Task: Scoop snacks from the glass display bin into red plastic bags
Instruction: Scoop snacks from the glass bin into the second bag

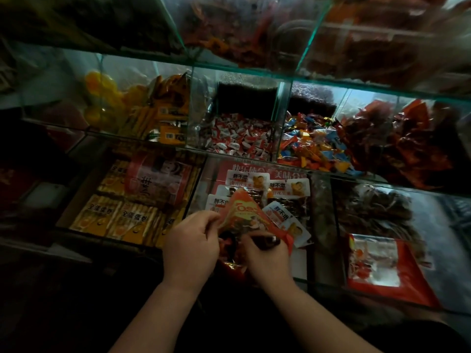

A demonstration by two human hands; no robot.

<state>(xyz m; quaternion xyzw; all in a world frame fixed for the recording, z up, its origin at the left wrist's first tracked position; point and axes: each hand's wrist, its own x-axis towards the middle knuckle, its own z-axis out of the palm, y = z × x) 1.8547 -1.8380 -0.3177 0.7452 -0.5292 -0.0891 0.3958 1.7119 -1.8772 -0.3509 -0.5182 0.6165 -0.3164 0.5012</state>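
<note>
Snack packet (243, 216), one only, sat at lower centre of the frame, orange-red with yellow lettering and a printed picture, tilted with one corner pointing up. The left grip (191, 248) pinched its left edge between thumb and curled fingers. The right grip (265, 256) was closed at the packet's lower right edge round a dark glossy item (269, 241); what that was could not be told. Between and just below the two hands showed one crumpled red plastic bag (233, 268).

The packet was held over the glass bin (322, 225), where five white-labelled packets (288, 186) of dark snacks could be counted behind it. Left of the bin lay stacked yellow boxes (102, 212); to the right, dark loose snacks and one red pouch (377, 266) with a clear window.

On the shelf above, across mid frame, four compartments held yellow packs (168, 115), red-and-white sweets (237, 136), many-coloured sweets (313, 143) and red wrappers (402, 138).
</note>
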